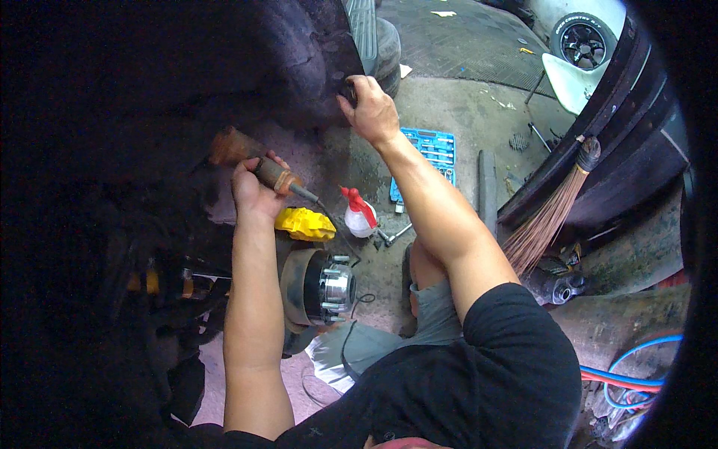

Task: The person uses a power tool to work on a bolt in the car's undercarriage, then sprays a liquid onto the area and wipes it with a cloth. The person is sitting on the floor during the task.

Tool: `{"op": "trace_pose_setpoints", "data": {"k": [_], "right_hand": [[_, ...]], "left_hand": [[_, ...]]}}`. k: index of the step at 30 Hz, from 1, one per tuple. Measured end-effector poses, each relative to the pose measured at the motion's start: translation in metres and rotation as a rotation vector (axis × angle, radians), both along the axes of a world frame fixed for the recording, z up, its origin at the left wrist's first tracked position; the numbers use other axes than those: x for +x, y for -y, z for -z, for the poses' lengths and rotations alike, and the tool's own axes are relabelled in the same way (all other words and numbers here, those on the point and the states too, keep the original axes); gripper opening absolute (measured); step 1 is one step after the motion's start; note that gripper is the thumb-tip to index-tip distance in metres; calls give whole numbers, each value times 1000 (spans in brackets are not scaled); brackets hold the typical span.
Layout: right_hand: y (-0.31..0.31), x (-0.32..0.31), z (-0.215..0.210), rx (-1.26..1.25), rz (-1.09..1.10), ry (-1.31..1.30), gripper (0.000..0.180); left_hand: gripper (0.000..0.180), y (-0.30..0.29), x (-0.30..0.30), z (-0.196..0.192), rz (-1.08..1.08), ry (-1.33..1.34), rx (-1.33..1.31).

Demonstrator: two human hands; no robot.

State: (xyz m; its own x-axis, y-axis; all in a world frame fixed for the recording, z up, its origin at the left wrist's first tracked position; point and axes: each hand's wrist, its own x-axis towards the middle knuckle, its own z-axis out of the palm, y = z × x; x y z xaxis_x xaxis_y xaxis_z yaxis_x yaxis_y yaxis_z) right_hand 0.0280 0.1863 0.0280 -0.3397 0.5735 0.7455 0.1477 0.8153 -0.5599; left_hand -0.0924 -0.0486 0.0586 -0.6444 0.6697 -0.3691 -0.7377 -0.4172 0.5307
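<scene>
The left hand has its grip around the tool, whose long axis slants from upper left to its cord at lower right. The right hand, farther off, curls at the panel; its hold I cannot tell.

White block lettering on a black tyre
Bold white capital letters run in a curve along the upper sidewall of the tyre, which stands at the upper right of the head view around a dark, spoked wheel; the letters follow the round of the rubber from its left flank over the top and form a short phrase, small but legible. The person's black T-shirt bears tiny pale marks low in the view, too small for anyone to tell whether they are writing
</scene>
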Motion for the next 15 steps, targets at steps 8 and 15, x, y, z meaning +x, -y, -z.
{"op": "trace_pose_setpoints", "data": {"k": [8, 15], "right_hand": [[0, 27, -17, -16, 0, -444, 35], [-13, 41, 21, -407, -130, -561, 40]], "left_hand": [[32, -2, -9, 7, 46, -25, 14], [36, 2, -6, 11, 11, 42, -33]]}}
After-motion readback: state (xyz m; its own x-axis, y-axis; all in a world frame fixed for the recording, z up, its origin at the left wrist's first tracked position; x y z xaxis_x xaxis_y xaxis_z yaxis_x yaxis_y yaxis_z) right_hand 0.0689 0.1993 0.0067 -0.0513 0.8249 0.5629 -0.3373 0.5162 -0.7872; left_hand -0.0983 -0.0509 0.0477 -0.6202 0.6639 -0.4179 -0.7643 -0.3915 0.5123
